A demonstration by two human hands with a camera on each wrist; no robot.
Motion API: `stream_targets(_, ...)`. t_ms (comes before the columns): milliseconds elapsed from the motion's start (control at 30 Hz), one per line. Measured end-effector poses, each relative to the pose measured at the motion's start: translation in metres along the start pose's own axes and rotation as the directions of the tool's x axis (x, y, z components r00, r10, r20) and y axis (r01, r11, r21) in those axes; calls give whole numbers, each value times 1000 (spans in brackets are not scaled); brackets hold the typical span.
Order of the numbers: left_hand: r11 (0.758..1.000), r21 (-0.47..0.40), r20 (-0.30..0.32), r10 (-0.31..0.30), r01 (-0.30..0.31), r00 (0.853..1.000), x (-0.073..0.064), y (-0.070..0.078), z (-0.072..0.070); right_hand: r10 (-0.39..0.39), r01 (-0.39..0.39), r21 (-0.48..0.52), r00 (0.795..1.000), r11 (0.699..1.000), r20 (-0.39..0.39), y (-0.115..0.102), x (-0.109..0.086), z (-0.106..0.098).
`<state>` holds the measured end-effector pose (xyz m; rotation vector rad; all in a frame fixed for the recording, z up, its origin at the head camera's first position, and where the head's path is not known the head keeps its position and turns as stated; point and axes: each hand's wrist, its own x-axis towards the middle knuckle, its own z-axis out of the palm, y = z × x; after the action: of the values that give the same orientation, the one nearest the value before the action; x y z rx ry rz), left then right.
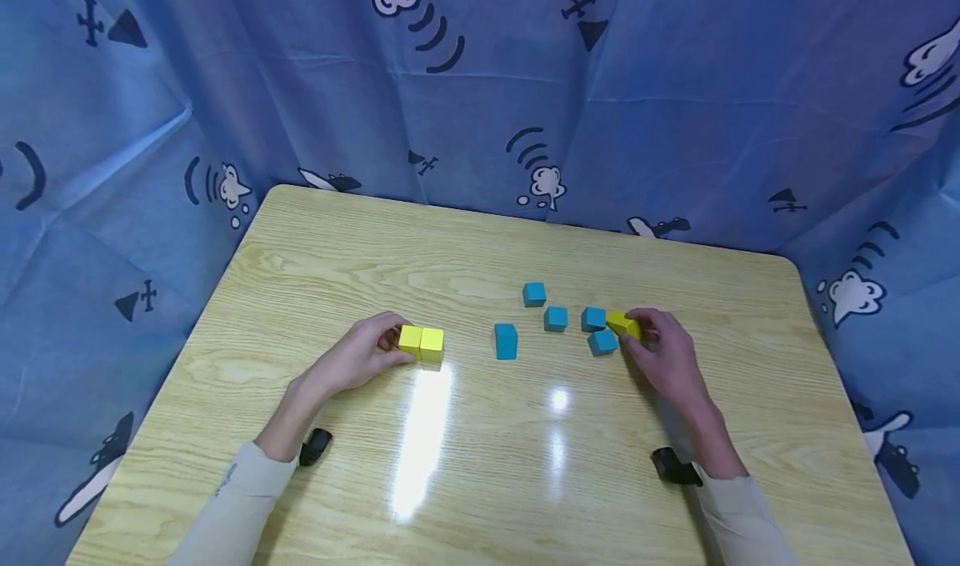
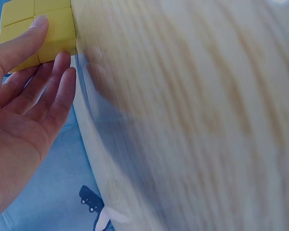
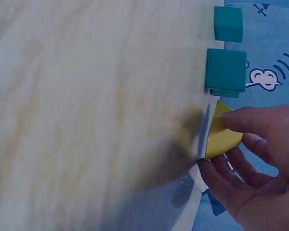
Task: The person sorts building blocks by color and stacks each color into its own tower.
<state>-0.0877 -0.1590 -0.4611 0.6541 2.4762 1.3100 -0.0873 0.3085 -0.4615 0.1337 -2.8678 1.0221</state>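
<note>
In the head view my left hand (image 1: 360, 356) grips yellow cubes (image 1: 421, 343) set side by side at the left of the table. The left wrist view shows them as a two-by-two yellow block (image 2: 55, 31), thumb on its near face and fingers behind and below. At the right, my right hand (image 1: 667, 358) pinches a yellow wedge-shaped block (image 3: 222, 134) between thumb and fingers. Its pointed end lies close to two blue cubes (image 1: 593, 319); whether they touch I cannot tell. The wedge's far side is hidden by the hand.
Between the hands stand a longer blue block (image 1: 506, 342), a blue cube (image 1: 556, 319) and another blue cube (image 1: 534, 294) farther back. Blue patterned cloth (image 1: 480, 132) hangs behind the wooden table (image 1: 360, 249) and along its sides. Black wrist devices sit at both sleeves.
</note>
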Motion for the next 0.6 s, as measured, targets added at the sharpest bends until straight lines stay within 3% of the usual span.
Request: stream_targets(600,1000,14,-3,-1,2,1000,0,0,0,0,4,76,999,997,-50,-27,3,-6)
